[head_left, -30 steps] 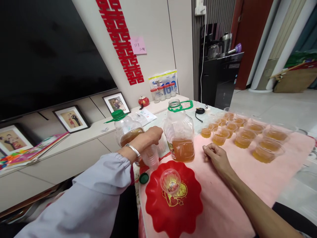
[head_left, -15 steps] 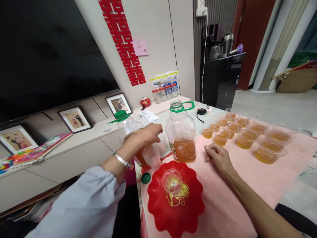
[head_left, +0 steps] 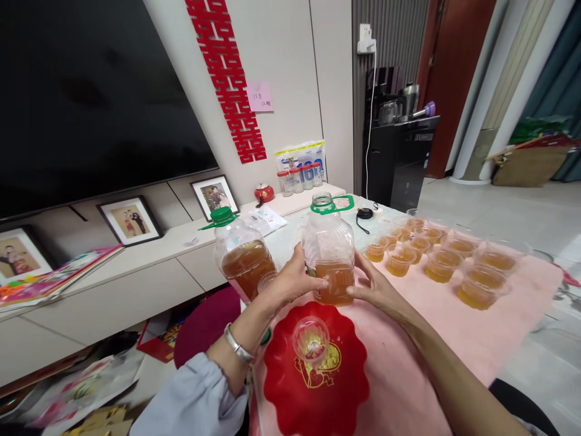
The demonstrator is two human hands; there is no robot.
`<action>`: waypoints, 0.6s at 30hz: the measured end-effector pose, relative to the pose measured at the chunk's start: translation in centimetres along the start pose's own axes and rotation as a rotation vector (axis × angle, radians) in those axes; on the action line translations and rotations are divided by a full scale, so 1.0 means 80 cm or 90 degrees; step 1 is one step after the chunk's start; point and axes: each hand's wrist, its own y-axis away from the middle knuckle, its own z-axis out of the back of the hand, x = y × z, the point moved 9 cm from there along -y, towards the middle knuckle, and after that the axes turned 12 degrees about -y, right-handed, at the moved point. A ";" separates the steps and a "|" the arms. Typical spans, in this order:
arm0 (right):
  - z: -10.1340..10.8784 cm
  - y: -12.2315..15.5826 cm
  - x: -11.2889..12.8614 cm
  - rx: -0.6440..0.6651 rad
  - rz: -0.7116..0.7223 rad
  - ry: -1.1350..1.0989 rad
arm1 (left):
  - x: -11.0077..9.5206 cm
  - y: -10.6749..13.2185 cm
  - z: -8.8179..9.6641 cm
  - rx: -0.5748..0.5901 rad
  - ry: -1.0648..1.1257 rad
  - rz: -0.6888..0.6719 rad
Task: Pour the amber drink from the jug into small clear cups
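Observation:
An uncapped clear plastic jug, about a third full of amber liquid, stands upright on the pink cloth. My left hand grips its left side, thumb across the front. My right hand wraps the right side, with the thumb at the lower front and the other fingers partly hidden behind. Just in front of the jug lies a red scalloped tray, with a small clear plastic cup on it. To the left stands a second jug with a green cap, fuller of amber liquid, partly behind my left arm.
Several clear cups of amber liquid stand in rows at the right of the pink cloth. A black tape measure lies behind the open jug. Picture frames and lidded glass jars line the low cabinet.
My left hand has come down from above the stacked cups onto the open jug's left side. My right hand has moved left from the cloth to its right side.

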 end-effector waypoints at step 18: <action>0.013 -0.003 0.023 -0.055 0.131 -0.038 | -0.028 0.001 -0.009 -0.073 0.016 -0.025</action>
